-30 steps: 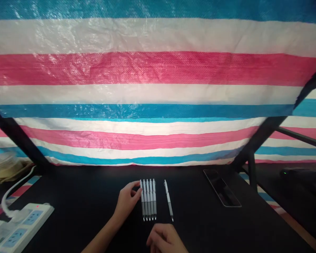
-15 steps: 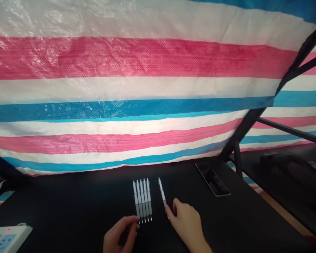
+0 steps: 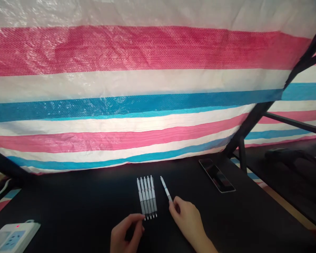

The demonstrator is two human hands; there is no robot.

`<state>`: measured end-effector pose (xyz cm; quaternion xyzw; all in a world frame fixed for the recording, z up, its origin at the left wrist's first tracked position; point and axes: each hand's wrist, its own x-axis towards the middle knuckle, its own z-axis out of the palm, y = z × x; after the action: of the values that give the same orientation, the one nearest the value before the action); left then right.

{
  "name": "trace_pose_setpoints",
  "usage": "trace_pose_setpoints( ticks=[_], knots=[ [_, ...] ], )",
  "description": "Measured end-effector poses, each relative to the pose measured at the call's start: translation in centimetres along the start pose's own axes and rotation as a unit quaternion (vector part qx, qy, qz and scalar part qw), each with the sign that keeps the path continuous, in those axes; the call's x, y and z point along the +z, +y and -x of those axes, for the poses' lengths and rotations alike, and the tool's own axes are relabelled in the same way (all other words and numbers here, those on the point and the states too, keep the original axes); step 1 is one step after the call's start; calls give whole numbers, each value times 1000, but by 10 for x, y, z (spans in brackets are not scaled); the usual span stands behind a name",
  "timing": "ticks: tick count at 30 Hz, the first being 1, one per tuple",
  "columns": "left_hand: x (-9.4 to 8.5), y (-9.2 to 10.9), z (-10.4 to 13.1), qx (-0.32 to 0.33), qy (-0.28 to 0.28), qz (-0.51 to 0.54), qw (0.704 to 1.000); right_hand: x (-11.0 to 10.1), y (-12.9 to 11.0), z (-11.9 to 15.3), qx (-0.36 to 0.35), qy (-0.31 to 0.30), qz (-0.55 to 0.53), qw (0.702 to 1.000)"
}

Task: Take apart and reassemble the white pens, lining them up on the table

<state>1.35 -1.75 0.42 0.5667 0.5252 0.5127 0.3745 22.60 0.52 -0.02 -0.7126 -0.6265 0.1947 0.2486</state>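
Observation:
Several white-and-grey click pens point(image 3: 146, 200) lie side by side in a row on the black table point(image 3: 81, 207), their tips toward me. At the lower left end of the row is my left hand point(image 3: 127, 230), loosely curled with a gap between thumb and forefinger. Its forefinger touches or nearly touches the leftmost pen's tip. To the right, a single pen point(image 3: 165, 188) of the same kind lies slightly slanted, apart from the row. My right hand point(image 3: 188, 218) grips its lower end between thumb and fingers, hiding the tip.
A dark smartphone point(image 3: 217, 175) lies at the back right. A white power strip point(image 3: 18, 237) with a red light sits at the front left. Striped plastic sheeting point(image 3: 147, 80) hangs behind the table, beside a black metal frame point(image 3: 252, 121). Another dark table point(image 3: 289, 175) stands at right.
The view has shifted slightly, so the table things appear a little further right and higher. Both hands keep nearly the same places at the pens.

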Motion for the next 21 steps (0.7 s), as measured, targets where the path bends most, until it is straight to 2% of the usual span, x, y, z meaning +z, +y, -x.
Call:
trace_pose_setpoints(
  ticks=[4,8,13,14,18,21],
  knots=[
    [-14,-6,-14,-65,-40,20,997,-10,-8,2,-21,3,-115,993],
    [-17,-6,-21,-130,-62,93,985,-18,-10,6,-12,17,-213,977],
    [-6,6,-5,-167,-94,182,964,-14,-11,22,68,-28,-403,912],
    [-3,9,1,-174,-90,198,960,-11,-12,27,79,-38,-417,905],
    [3,14,24,-192,-11,248,950,3,-16,47,102,-82,-438,889],
    [0,13,33,-213,9,257,943,12,-17,54,112,-99,-452,880]
  ],
)
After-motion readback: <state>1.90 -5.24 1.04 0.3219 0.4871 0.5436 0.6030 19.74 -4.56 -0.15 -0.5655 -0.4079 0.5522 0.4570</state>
